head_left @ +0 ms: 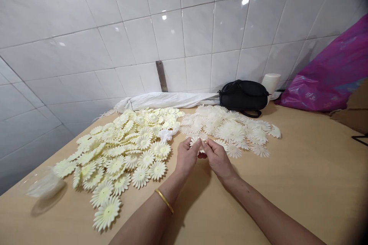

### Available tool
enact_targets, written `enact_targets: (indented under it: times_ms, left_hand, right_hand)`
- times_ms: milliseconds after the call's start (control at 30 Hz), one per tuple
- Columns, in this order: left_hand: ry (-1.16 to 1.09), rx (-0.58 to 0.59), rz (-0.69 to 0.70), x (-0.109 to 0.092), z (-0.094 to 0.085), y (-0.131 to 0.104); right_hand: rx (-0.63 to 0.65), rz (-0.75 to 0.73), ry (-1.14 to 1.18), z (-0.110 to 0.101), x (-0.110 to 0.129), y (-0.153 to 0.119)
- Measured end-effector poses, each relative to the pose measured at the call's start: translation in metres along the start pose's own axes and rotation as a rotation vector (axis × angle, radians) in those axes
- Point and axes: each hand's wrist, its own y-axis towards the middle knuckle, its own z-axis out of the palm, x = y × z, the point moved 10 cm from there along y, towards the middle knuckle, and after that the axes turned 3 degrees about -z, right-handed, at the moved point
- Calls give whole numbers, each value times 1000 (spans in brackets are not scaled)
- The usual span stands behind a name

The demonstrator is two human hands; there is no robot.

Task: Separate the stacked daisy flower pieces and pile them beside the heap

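My left hand and my right hand meet above the table, fingertips and thumbs pinching a small white flower piece between them. A gold bangle circles my left wrist. To the left spreads a large heap of pale yellow daisy-shaped flower pieces. Just behind and to the right of my hands is a pile of whiter, thinner flower pieces. A crumpled white bit of plastic rests between the two piles.
The wooden table stands against a tiled wall. Along its back lie a white cloth, a black case, a white bottle and a purple bag. A clear bag sits at the left; a cardboard box at the right.
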Motion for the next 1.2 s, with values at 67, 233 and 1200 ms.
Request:
enact_targets:
  times_ms: [67, 233, 1200]
  left_hand:
    - [8, -10, -29, 3, -3, 3]
    - [14, -97, -101, 12, -16, 4]
    - [-176, 93, 53, 3, 5, -5]
  right_hand:
    - [63, 39, 93, 8, 0, -2]
    - [167, 95, 141, 18, 2, -7]
    - [157, 160, 174, 8, 4, -1]
